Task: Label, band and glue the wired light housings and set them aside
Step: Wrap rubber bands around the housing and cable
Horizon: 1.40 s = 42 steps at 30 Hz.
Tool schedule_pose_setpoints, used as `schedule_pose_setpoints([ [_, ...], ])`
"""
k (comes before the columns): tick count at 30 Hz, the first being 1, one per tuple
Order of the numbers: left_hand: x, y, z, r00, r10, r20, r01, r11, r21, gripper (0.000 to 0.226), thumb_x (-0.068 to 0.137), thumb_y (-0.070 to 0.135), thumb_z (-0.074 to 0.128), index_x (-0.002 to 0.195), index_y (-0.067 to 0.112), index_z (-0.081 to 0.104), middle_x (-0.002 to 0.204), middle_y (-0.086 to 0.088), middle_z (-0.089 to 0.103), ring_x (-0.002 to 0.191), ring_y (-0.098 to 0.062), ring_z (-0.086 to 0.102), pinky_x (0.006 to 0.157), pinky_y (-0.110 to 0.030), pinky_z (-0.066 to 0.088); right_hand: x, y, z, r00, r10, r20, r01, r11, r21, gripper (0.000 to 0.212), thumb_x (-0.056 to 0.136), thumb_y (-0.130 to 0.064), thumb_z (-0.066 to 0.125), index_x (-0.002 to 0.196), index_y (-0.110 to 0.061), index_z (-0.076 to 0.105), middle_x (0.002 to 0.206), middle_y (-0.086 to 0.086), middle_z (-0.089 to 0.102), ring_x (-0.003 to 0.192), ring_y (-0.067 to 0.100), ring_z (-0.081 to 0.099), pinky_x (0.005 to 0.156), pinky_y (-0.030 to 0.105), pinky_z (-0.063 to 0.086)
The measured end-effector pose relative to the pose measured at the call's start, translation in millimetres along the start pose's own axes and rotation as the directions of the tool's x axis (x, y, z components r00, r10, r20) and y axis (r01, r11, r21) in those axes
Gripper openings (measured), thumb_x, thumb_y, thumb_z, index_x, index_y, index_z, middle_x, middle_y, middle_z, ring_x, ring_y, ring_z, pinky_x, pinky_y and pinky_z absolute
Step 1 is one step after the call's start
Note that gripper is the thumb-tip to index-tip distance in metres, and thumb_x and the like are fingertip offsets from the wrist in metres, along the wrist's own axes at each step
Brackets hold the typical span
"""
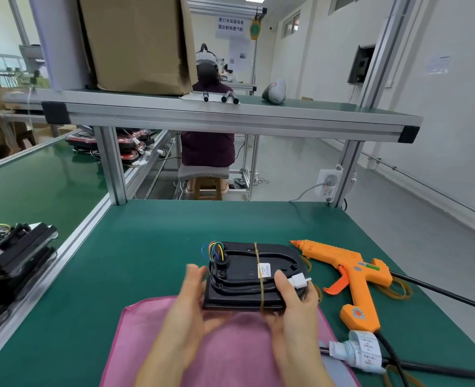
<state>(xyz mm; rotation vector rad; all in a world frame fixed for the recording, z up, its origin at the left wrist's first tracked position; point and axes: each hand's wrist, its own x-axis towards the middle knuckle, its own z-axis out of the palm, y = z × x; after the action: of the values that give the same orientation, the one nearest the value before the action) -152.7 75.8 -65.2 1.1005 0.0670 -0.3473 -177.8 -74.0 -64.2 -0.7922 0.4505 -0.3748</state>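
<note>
A black light housing (239, 277) is held just above the pink cloth (222, 353). It carries a coiled black cable, coloured wires at its left end, a white label and a yellowish rubber band around its middle. My right hand (295, 308) grips its right end, thumb on top beside the white connector (299, 281). My left hand (188, 300) is at the housing's left end with straight, blurred fingers, touching or nearly touching it.
An orange glue gun (353, 277) lies to the right on the green table (147, 247), with loose rubber bands (398, 289) and a label roll (362, 350) nearby. Stacked black housings (12, 261) sit at the left edge. A person sits on a stool beyond the table.
</note>
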Motion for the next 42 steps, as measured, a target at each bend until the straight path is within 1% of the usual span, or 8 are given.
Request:
schedule_pose_setpoints([
  [5, 4.7, 1.6, 14.3, 0.989, 0.124, -0.082, -0.106, 0.976, 0.191, 0.083, 0.061, 0.031, 0.087, 0.135, 0.016, 0.054, 0.123, -0.004, 0.067, 0.115, -0.023, 0.062, 0.104, -0.05, 0.045, -12.9, 11.6, -1.9, 0.998, -0.009, -0.069, 0.014, 0.997, 0.075, 0.076, 0.071, -0.01, 0.075, 0.138, -0.026, 0.041, 0.129, 0.002, 0.061, 0.111, 0.029, 0.063, 0.072, 0.053, 0.058],
  [7, 9.9, 6.4, 13.4, 0.987, 0.137, -0.084, -0.115, 0.968, 0.222, 0.069, 0.063, 0.027, 0.083, 0.127, 0.014, 0.06, 0.116, -0.006, 0.071, 0.111, -0.025, 0.065, 0.102, -0.048, 0.047, -16.5, 14.5, -2.9, 0.997, -0.014, -0.076, 0.022, 0.995, 0.098, 0.076, 0.072, -0.006, 0.074, 0.137, -0.025, 0.041, 0.128, 0.006, 0.061, 0.11, 0.031, 0.062, 0.068, 0.053, 0.058],
  [15, 39.8, 31.0, -9.2, 0.999, -0.03, 0.013, 0.028, 0.986, 0.165, 0.021, 0.086, 0.004, 0.062, 0.104, 0.009, 0.07, 0.089, -0.01, 0.075, 0.073, -0.019, 0.071, 0.059, -0.029, 0.057, -25.8, 23.5, -14.6, 0.998, 0.054, -0.021, -0.053, 0.998, 0.042, 0.061, 0.066, -0.033, 0.069, 0.123, -0.027, 0.049, 0.12, 0.003, 0.067, 0.104, 0.03, 0.067, 0.084, 0.05, 0.055],
  [24, 49.4, 62.1, -34.0, 0.931, -0.208, 0.3, 0.046, 0.882, 0.469, 0.054, 0.063, 0.016, 0.075, 0.116, 0.015, 0.068, 0.101, -0.007, 0.071, 0.086, -0.018, 0.067, 0.074, -0.031, 0.055, -6.3, -16.9, -25.0, 0.973, 0.142, 0.18, -0.062, 0.919, -0.389, 0.069, 0.066, -0.054, 0.078, 0.123, -0.024, 0.053, 0.116, -0.003, 0.068, 0.102, 0.011, 0.068, 0.088, 0.032, 0.054],
  [30, 57.5, 63.1, -22.6, 0.857, -0.327, 0.398, 0.02, 0.793, 0.608, 0.059, 0.066, 0.009, 0.075, 0.124, 0.013, 0.063, 0.122, -0.01, 0.067, 0.106, -0.022, 0.065, 0.096, -0.039, 0.051, 5.2, -15.4, -1.2, 0.851, 0.398, 0.343, -0.201, 0.85, -0.487, 0.055, 0.073, -0.025, 0.071, 0.121, -0.004, 0.057, 0.11, 0.014, 0.072, 0.098, 0.025, 0.07, 0.082, 0.036, 0.057],
  [34, 67.0, 64.8, -20.0, 0.841, -0.367, 0.397, 0.039, 0.773, 0.633, 0.053, 0.072, 0.016, 0.074, 0.123, 0.02, 0.063, 0.127, -0.003, 0.066, 0.114, -0.019, 0.063, 0.095, -0.036, 0.051, 10.1, -4.5, -0.4, 0.882, 0.358, 0.305, -0.186, 0.861, -0.473, 0.034, 0.08, -0.006, 0.071, 0.112, -0.001, 0.059, 0.095, 0.016, 0.074, 0.083, 0.027, 0.071, 0.075, 0.037, 0.058],
  [38, 74.1, 74.1, 4.1, 0.926, -0.198, 0.32, -0.14, 0.607, 0.782, 0.045, 0.077, 0.058, 0.067, 0.118, 0.039, 0.059, 0.125, 0.023, 0.058, 0.119, 0.005, 0.052, 0.09, -0.017, 0.041, 14.2, 4.1, 2.6, 0.911, 0.312, 0.271, -0.138, 0.847, -0.513, 0.035, 0.08, -0.004, 0.072, 0.112, -0.003, 0.058, 0.1, 0.018, 0.072, 0.085, 0.028, 0.07, 0.083, 0.043, 0.056],
  [42, 94.7, 65.8, 60.8, 0.9, 0.307, 0.309, -0.402, 0.314, 0.86, 0.031, 0.094, 0.041, 0.057, 0.117, 0.023, 0.065, 0.121, 0.008, 0.062, 0.118, -0.009, 0.053, 0.1, -0.023, 0.038, 16.1, 7.4, 3.1, 0.922, 0.306, 0.237, -0.131, 0.824, -0.551, 0.036, 0.082, -0.01, 0.073, 0.113, -0.002, 0.057, 0.104, 0.02, 0.071, 0.085, 0.026, 0.071, 0.078, 0.038, 0.056],
])
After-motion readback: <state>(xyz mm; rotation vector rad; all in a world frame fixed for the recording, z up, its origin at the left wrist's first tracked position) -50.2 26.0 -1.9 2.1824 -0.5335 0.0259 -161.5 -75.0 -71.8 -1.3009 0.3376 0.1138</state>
